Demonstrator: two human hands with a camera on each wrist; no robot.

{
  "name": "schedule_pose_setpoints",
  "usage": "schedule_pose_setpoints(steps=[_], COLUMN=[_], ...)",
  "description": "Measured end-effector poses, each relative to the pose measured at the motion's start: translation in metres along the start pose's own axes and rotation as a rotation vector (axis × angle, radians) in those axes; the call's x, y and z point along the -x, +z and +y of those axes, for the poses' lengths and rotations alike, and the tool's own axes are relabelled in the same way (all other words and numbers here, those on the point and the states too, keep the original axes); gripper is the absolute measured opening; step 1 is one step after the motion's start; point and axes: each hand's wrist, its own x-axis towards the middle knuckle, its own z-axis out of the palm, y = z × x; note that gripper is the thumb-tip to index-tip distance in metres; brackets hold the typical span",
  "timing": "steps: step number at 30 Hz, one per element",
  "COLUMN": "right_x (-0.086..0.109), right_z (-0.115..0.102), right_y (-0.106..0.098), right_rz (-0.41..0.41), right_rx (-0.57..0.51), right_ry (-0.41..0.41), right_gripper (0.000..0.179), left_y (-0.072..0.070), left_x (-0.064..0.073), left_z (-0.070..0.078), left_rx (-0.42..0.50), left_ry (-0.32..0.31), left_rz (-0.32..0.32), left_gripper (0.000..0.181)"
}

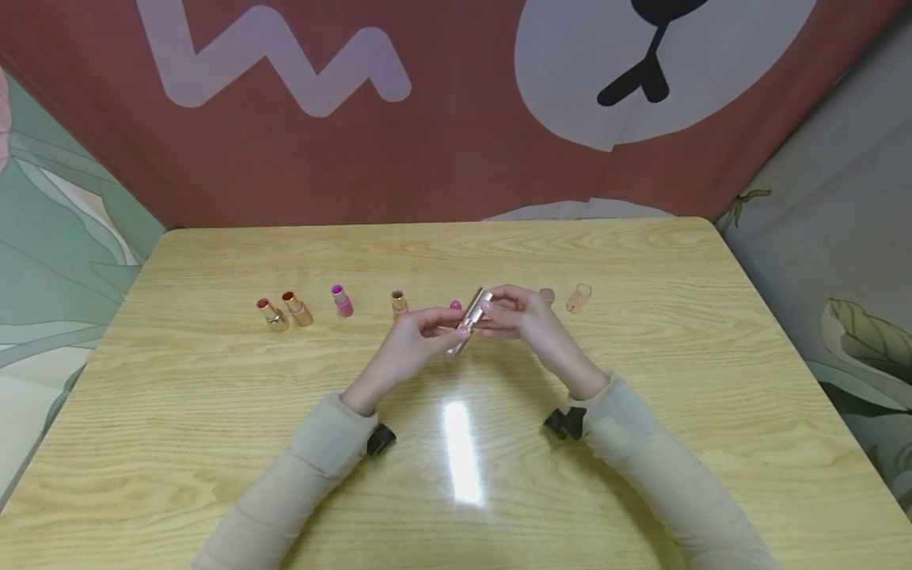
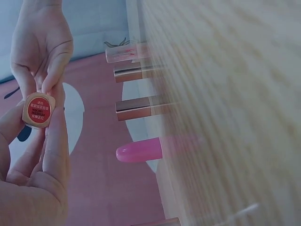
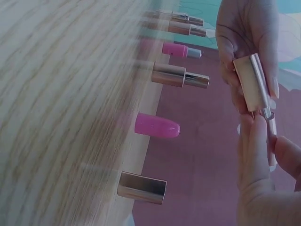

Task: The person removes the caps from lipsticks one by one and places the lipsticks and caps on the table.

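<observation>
Both hands meet above the table and pinch a shiny rose-gold lipstick [image 1: 479, 310]. My left hand [image 1: 408, 354] grips it from the lower left, my right hand [image 1: 529, 321] from the upper right. A red label on its square end [image 2: 37, 110] faces the left wrist camera. Seen from the right wrist, a wide gold piece [image 3: 252, 84] lies by the left fingers, and a slimmer gold piece sits between the right thumb and fingers. Silver shows between them; how they join is hidden. Behind the hands a pink cap [image 3: 157, 125] stands upright on the table.
Left of the hands stand uncapped lipsticks: two gold with red tips [image 1: 274, 316], a pink one [image 1: 343, 302] and another gold one [image 1: 399, 302]. Gold caps [image 2: 133, 108] and a clear cap [image 1: 579, 298] stand to the right. A printed cloth [image 1: 456, 158] hangs behind the table.
</observation>
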Motion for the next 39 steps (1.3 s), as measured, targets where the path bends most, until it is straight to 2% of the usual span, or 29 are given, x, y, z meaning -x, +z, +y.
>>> schedule_pose_setpoints(steps=[7, 15, 20, 27, 30, 35, 39], right_x=[-0.001, -0.003, -0.003, 0.001, 0.003, 0.005, 0.006], right_z=[-0.003, -0.004, -0.003, -0.007, -0.009, -0.011, -0.011], right_y=[-0.008, -0.016, -0.022, -0.029, -0.033, -0.039, -0.045], right_rz=[0.053, 0.137, 0.171, 0.192, 0.198, 0.213, 0.221], right_rx=[0.015, 0.066, 0.130, 0.111, 0.119, 0.169, 0.160], right_ry=[-0.006, -0.041, -0.039, -0.042, -0.047, -0.043, -0.066], right_gripper=[0.034, 0.039, 0.037, 0.042, 0.045, 0.044, 0.042], left_y=[-0.001, -0.004, -0.010, -0.020, -0.024, -0.033, -0.039], left_x=[0.001, 0.000, 0.001, 0.004, 0.004, 0.006, 0.007], left_z=[-0.003, -0.005, -0.006, -0.006, -0.006, -0.004, -0.003], left_rx=[0.021, 0.025, 0.015, 0.007, 0.016, 0.013, 0.008], left_ry=[0.009, -0.017, -0.003, -0.031, -0.023, -0.012, -0.025], left_rz=[-0.018, 0.006, 0.013, 0.035, 0.047, 0.068, 0.091], left_gripper=[0.036, 0.044, 0.044, 0.046, 0.047, 0.047, 0.046])
